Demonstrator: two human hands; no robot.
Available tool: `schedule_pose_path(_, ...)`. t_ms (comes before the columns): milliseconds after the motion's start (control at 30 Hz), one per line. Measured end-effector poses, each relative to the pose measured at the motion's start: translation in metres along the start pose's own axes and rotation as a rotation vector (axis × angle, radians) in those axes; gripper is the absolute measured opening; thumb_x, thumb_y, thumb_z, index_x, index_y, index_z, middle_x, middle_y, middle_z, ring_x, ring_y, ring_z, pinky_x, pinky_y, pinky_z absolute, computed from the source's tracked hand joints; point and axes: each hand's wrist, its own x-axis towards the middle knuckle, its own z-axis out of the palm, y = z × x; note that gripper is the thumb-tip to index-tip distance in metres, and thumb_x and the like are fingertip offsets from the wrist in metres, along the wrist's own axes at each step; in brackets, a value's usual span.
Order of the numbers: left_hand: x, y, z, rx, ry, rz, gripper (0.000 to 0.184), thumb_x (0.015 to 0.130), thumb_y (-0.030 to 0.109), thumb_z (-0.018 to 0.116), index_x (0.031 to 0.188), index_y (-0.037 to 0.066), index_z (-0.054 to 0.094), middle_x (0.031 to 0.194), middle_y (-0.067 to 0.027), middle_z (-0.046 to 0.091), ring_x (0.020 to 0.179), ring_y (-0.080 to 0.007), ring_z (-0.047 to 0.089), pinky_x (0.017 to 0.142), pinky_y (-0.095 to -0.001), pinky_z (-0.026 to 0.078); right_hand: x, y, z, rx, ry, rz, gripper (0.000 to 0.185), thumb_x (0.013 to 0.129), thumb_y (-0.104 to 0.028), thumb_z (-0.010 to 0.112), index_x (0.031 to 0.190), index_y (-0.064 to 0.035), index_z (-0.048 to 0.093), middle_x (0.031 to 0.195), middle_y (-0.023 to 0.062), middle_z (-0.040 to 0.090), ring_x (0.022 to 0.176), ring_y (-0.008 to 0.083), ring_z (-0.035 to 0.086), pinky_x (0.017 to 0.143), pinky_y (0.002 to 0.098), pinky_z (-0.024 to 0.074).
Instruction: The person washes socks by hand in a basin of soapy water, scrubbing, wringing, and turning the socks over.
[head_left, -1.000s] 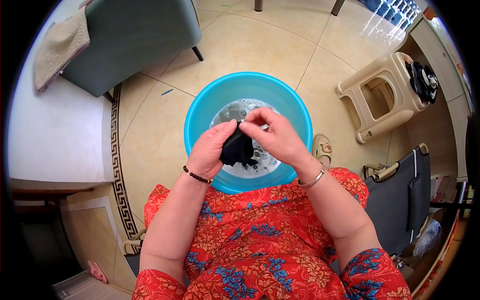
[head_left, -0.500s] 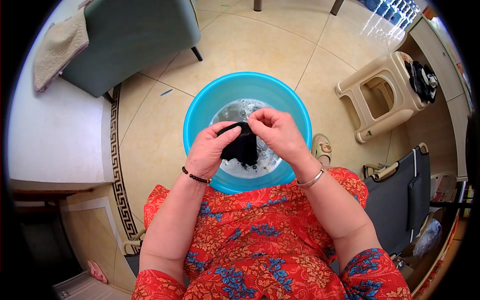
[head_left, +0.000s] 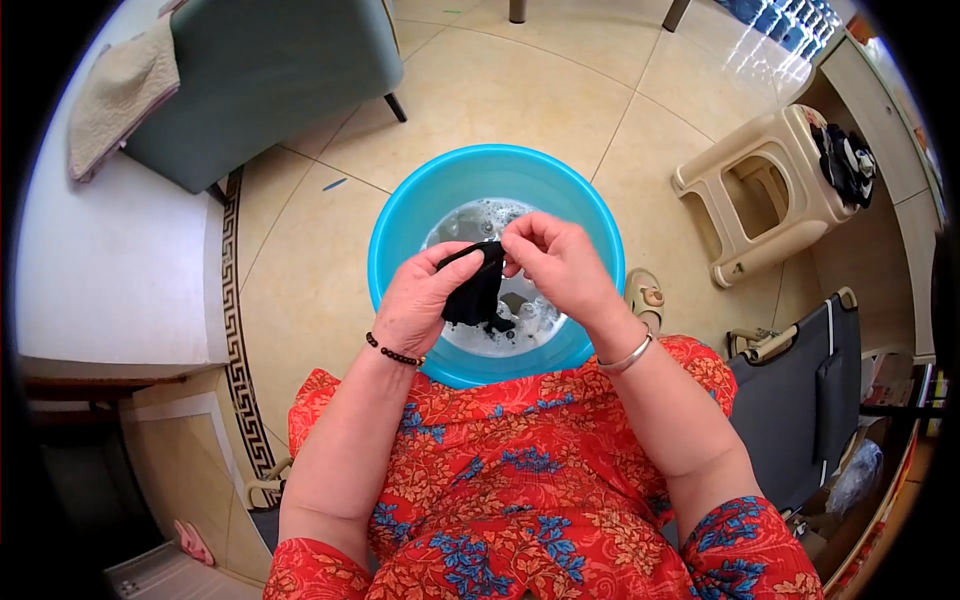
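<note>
A small dark piece of wet fabric, by its look a black sock [head_left: 472,296], hangs above the soapy water [head_left: 515,215]. My left hand [head_left: 428,290] is closed on its left side, thumb on top. The fingers of my right hand [head_left: 555,262] pinch the upper right edge. Below both hands stands a round blue basin [head_left: 400,205] holding grey, sudsy water. The sock's lower end droops over the foam; whether it touches the water I cannot tell.
On the right is a beige plastic stool [head_left: 745,195] with dark clothing [head_left: 848,165] on top. A grey folding chair [head_left: 800,400] stands nearer on the right. A slipper [head_left: 645,292] sits beside the basin, and a grey-green chair [head_left: 270,90] is at upper left.
The black sock has turned and narrowed, with its right side pulled into folds between my hands. My right hand has shifted slightly, still pinching the edge.
</note>
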Motion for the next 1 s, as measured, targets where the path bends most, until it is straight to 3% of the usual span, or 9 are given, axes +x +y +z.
schedule_pose_path(200, -0.001, 0.000, -0.001, -0.009, 0.016, -0.014, 0.020, 0.085, 0.012, 0.062, 0.102, 0.003, 0.060, 0.094, -0.0057, 0.065, 0.083, -0.0129, 0.062, 0.075, -0.0268, 0.050, 0.004, -0.006, -0.015, 0.177, 0.110, 0.165, 0.017, 0.087, -0.016, 0.055, 0.079, -0.0014, 0.056, 0.067, 0.0032, 0.059, 0.062, 0.0084, 0.057, 0.055, 0.0217, 0.0425)
schedule_pose_path(333, -0.001, 0.000, 0.000, -0.005, 0.013, -0.012, 0.018, 0.085, 0.013, 0.062, 0.101, 0.004, 0.059, 0.093, -0.0046, 0.064, 0.082, -0.0122, 0.062, 0.075, -0.0264, 0.050, 0.000, -0.010, -0.005, -0.086, 0.009, 0.133, 0.016, 0.086, -0.017, 0.057, 0.083, -0.0012, 0.058, 0.070, 0.0033, 0.060, 0.065, 0.0076, 0.055, 0.058, 0.0220, 0.0431)
schedule_pose_path(400, 0.001, -0.003, -0.002, -0.005, 0.022, -0.003, 0.018, 0.085, 0.013, 0.062, 0.101, 0.005, 0.059, 0.093, -0.0042, 0.064, 0.082, -0.0119, 0.061, 0.074, -0.0262, 0.051, -0.002, -0.007, 0.003, -0.029, 0.022, -0.068, 0.015, 0.086, -0.016, 0.058, 0.084, -0.0006, 0.060, 0.074, 0.0029, 0.060, 0.067, 0.0083, 0.053, 0.061, 0.0235, 0.0440)
schedule_pose_path(533, 0.001, -0.003, -0.003, 0.012, 0.042, 0.010, 0.017, 0.086, 0.013, 0.062, 0.100, 0.005, 0.059, 0.092, -0.0032, 0.064, 0.082, -0.0110, 0.061, 0.074, -0.0257, 0.050, -0.005, -0.007, 0.003, -0.065, -0.103, 0.030, 0.014, 0.086, -0.014, 0.058, 0.086, 0.0003, 0.060, 0.076, 0.0027, 0.060, 0.070, 0.0096, 0.053, 0.065, 0.0247, 0.0445)
schedule_pose_path(633, 0.002, -0.003, -0.003, 0.001, 0.041, 0.009, 0.019, 0.085, 0.016, 0.064, 0.099, 0.003, 0.059, 0.091, -0.0031, 0.064, 0.080, -0.0091, 0.060, 0.073, -0.0227, 0.048, -0.004, -0.002, 0.002, -0.136, -0.007, 0.009, 0.016, 0.087, -0.014, 0.056, 0.088, 0.0011, 0.059, 0.074, 0.0026, 0.059, 0.070, 0.0097, 0.053, 0.064, 0.0252, 0.0444)
schedule_pose_path(833, 0.001, 0.001, -0.006, 0.019, 0.001, 0.000, 0.020, 0.086, 0.016, 0.062, 0.101, 0.003, 0.059, 0.092, -0.0031, 0.063, 0.084, -0.0103, 0.059, 0.077, -0.0255, 0.048, 0.000, 0.006, -0.003, 0.017, 0.086, 0.062, 0.020, 0.089, -0.017, 0.054, 0.088, 0.0017, 0.059, 0.076, 0.0024, 0.059, 0.069, 0.0086, 0.053, 0.061, 0.0247, 0.0437)
schedule_pose_path(933, 0.002, 0.004, -0.009, -0.059, -0.016, -0.016, 0.019, 0.087, 0.016, 0.060, 0.101, 0.002, 0.060, 0.093, -0.0036, 0.063, 0.086, -0.0107, 0.059, 0.078, -0.0267, 0.048, -0.001, -0.004, -0.002, 0.033, 0.068, 0.127, 0.020, 0.088, -0.018, 0.055, 0.088, 0.0019, 0.059, 0.077, 0.0019, 0.059, 0.069, 0.0080, 0.052, 0.061, 0.0242, 0.0435)
schedule_pose_path(1000, 0.004, 0.001, -0.012, -0.067, -0.029, -0.011, 0.017, 0.088, 0.016, 0.059, 0.101, 0.003, 0.060, 0.093, -0.0035, 0.063, 0.085, -0.0110, 0.059, 0.078, -0.0271, 0.048, -0.004, -0.008, 0.003, 0.021, -0.057, 0.029, 0.019, 0.088, -0.018, 0.056, 0.086, 0.0011, 0.060, 0.074, 0.0026, 0.059, 0.067, 0.0073, 0.051, 0.059, 0.0239, 0.0425)
